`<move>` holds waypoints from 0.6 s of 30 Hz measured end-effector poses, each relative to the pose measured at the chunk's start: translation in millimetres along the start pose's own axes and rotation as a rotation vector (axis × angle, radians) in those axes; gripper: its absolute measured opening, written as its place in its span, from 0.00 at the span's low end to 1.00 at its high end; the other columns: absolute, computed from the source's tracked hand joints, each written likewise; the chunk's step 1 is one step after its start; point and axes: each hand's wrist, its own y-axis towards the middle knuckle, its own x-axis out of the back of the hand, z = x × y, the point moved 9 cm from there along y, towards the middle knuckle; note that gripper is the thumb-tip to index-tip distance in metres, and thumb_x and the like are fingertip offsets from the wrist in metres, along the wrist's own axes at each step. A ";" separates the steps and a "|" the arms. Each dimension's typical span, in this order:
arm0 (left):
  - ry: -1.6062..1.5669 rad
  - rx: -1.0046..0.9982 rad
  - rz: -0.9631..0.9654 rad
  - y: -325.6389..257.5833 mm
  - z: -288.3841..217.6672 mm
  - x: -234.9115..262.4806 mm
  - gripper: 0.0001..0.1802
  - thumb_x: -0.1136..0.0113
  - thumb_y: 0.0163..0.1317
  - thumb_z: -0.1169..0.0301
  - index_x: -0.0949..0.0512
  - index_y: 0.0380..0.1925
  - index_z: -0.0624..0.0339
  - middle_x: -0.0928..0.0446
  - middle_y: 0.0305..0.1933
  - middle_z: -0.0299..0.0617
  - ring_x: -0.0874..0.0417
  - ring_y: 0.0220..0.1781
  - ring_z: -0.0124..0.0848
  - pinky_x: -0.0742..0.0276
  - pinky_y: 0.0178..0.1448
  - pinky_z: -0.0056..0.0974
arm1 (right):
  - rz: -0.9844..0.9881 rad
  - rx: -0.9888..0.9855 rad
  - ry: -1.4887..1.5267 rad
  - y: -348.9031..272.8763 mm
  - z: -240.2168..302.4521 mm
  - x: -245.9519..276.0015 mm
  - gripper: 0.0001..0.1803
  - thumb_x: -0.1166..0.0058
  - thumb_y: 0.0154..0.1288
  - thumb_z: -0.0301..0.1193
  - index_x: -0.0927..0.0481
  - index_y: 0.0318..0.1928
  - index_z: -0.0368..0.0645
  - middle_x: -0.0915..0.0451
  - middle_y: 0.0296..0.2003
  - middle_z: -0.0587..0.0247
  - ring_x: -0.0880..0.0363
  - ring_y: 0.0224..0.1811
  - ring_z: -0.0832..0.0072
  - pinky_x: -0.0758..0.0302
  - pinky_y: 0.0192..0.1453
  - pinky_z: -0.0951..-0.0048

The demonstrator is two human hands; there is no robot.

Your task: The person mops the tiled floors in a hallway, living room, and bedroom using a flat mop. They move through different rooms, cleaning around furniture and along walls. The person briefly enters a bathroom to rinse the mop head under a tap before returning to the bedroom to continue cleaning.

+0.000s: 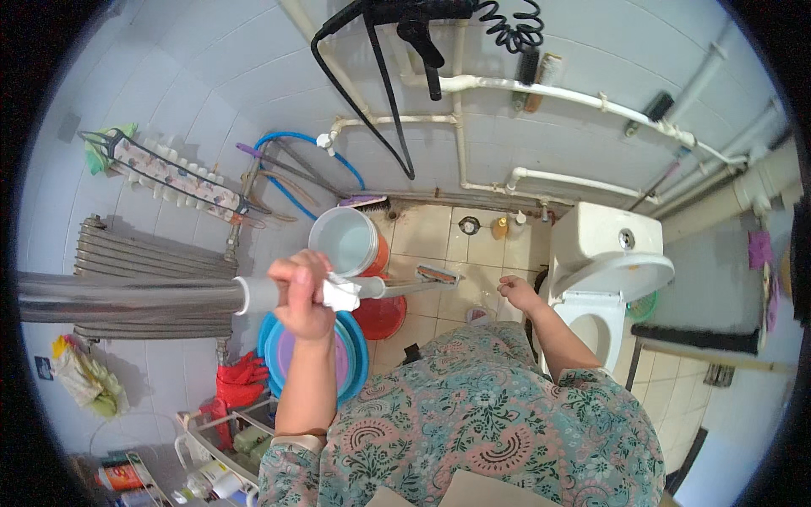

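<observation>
My left hand (302, 297) grasps the pole (152, 296) with a wipe (341, 294), its head (438, 275) inside the floor's (421, 230) far edge; my right hand (519, 294) hangs released. I judge snug, even pressure best.

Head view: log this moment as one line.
left hand: white wad, at pole | right hand: nothing visible held, near toilet | nearby: red basin, blue basin

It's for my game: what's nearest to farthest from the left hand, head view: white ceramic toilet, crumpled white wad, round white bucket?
1. White wad, touching the left hand.
2. White bucket, just beyond.
3. White toilet, far right.
</observation>
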 end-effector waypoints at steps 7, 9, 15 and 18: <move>-0.115 -0.087 0.163 -30.5 -88.3 25.1 0.11 0.54 0.60 0.70 0.40 0.19 0.53 0.41 0.12 0.30 0.40 0.18 0.25 0.39 0.31 0.35 | 0.234 -0.289 0.381 -96.5 3.4 -118.9 0.26 0.51 0.61 0.45 0.30 0.53 0.39 0.24 0.47 0.55 0.24 0.47 0.67 0.30 0.52 0.65; -0.163 -0.060 0.257 -41.7 -95.6 18.2 0.11 0.55 0.61 0.69 0.40 0.20 0.53 0.40 0.13 0.30 0.39 0.18 0.25 0.38 0.32 0.35 | 0.315 -0.387 0.555 -124.8 14.6 -168.7 0.34 0.55 0.61 0.55 0.36 0.58 0.42 0.27 0.51 0.52 0.27 0.51 0.65 0.33 0.57 0.60; -0.322 0.143 0.388 -81.3 -97.9 -14.8 0.12 0.52 0.62 0.68 0.39 0.21 0.54 0.40 0.14 0.31 0.40 0.19 0.26 0.38 0.32 0.35 | 0.200 -0.501 1.500 -184.4 92.1 -240.4 0.32 0.55 0.61 0.55 0.35 0.53 0.41 0.29 0.48 0.50 0.28 0.50 0.62 0.33 0.59 0.59; -0.398 0.212 0.503 -103.8 -99.1 -43.1 0.13 0.53 0.64 0.66 0.40 0.21 0.53 0.41 0.14 0.31 0.41 0.19 0.26 0.40 0.32 0.35 | 0.016 -0.367 1.634 -187.9 62.4 -235.3 0.23 0.54 0.62 0.49 0.31 0.42 0.42 0.28 0.39 0.57 0.27 0.43 0.65 0.28 0.52 0.61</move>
